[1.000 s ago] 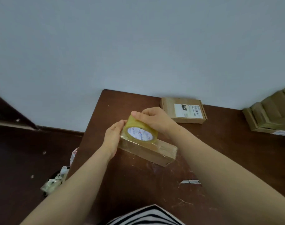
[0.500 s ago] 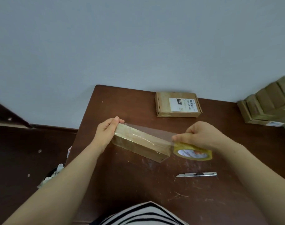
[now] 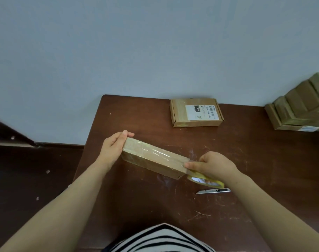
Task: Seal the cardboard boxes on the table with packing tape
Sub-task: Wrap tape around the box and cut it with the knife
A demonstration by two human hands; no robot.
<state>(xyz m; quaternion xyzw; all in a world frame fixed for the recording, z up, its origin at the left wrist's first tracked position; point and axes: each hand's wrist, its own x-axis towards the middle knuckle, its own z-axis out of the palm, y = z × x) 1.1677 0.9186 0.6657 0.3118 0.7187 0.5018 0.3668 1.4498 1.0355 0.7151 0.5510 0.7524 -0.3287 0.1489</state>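
Head view: a pale blue-grey wall (image 3: 155, 51) filled the upper half, and below it ran the dark brown desk (image 3: 136, 197), scratched and scuffed near the front edge. At the far right of the desk, against the wall, stood a stack of cardboard boxes (image 3: 298, 106), leaning in steps. Nearest the camera showed the person's black-and-white striped top (image 3: 160, 239). A flat labelled box (image 3: 180, 113) lay closed near the back of the desk, well apart from the hands, its white shipping label facing up.

The long cardboard box (image 3: 153, 159) being sealed lay slantwise in the middle of the desk between the two hands, with a glossy strip of clear tape running along its top. The left hand (image 3: 112, 148) pressed flat against the box's far left end, fingers straight and nothing gripped. The right hand (image 3: 213, 166) was curled round the tape roll (image 3: 205, 180), holding it just past the box's right end, with a fingertip at that corner. A slim metal utility knife (image 3: 213, 190) lay on the desk just beneath the roll.
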